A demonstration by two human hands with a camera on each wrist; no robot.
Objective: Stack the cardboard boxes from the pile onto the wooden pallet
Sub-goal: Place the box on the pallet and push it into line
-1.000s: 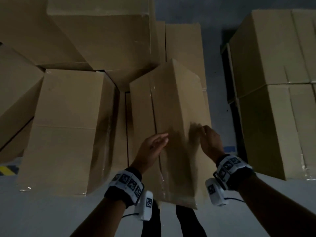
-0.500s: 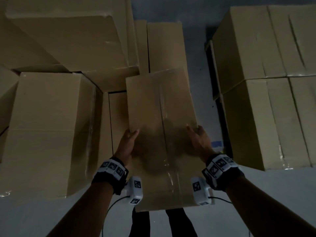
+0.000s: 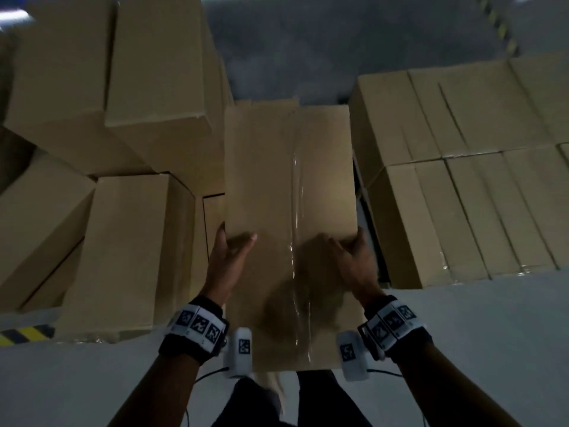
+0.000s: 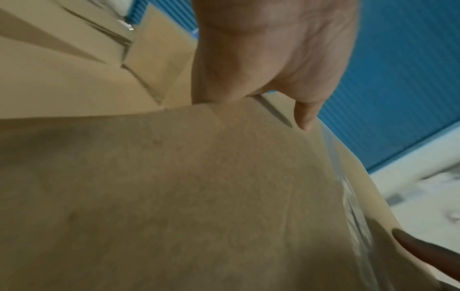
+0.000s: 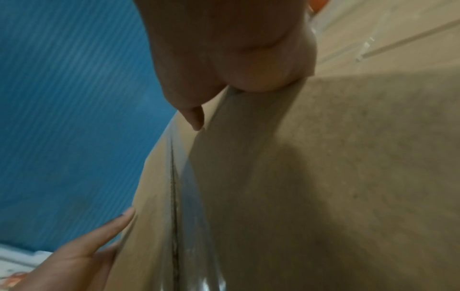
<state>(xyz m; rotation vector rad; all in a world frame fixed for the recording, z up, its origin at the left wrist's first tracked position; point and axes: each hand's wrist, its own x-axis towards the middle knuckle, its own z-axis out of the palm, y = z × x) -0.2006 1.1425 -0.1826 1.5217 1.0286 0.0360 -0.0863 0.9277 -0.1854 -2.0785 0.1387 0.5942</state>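
A long taped cardboard box (image 3: 286, 186) is held up between both hands in the head view. My left hand (image 3: 229, 257) grips its left edge, thumb on the top face and fingers down the side. My right hand (image 3: 351, 260) grips the right edge the same way. In the left wrist view the thumb (image 4: 306, 118) lies on the box (image 4: 199, 196). The right wrist view shows the right thumb (image 5: 195, 118) beside the tape seam of the box (image 5: 323, 196). The loose pile (image 3: 123, 241) is at left. Neatly stacked boxes (image 3: 462, 180) stand at right and hide the pallet beneath.
Grey floor (image 3: 492, 334) lies open in front of the right stack. A yellow-black floor stripe (image 3: 24, 332) runs under the pile at lower left. My legs (image 3: 308, 402) are below the box. A blue corrugated wall (image 4: 410, 78) stands behind.
The box has come off the pile and swung level, moving right toward the stacked boxes. Both hands slid from its top face out to its side edges.
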